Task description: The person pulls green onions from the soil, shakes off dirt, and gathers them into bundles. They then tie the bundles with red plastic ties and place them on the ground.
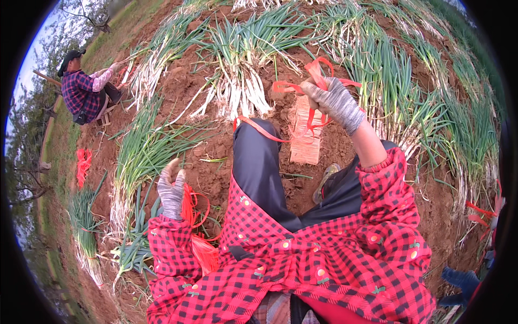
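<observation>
My right hand (338, 99), in a grey knit glove, is closed around a bunch of red plastic tying strips (317, 75). One strip trails left from it and drapes over my raised knee. Under the hand, a ribbed, orange-brown block (305, 139) lies on the soil between my legs. My left hand (172, 188), also gloved, is raised at my left with fingers apart and nothing seen in them. More red strips (202, 247) lie heaped beside my left sleeve. Just beyond the left hand is a loose pile of green onions (137, 162).
Green onions with white roots (243, 77) lie ahead, and a long row (388, 81) curves along the right. At far left are a tied onion bundle (87, 235) and red strips (83, 164). A co-worker (87, 87) sits at upper left. Blue cloth (461, 281) shows at lower right.
</observation>
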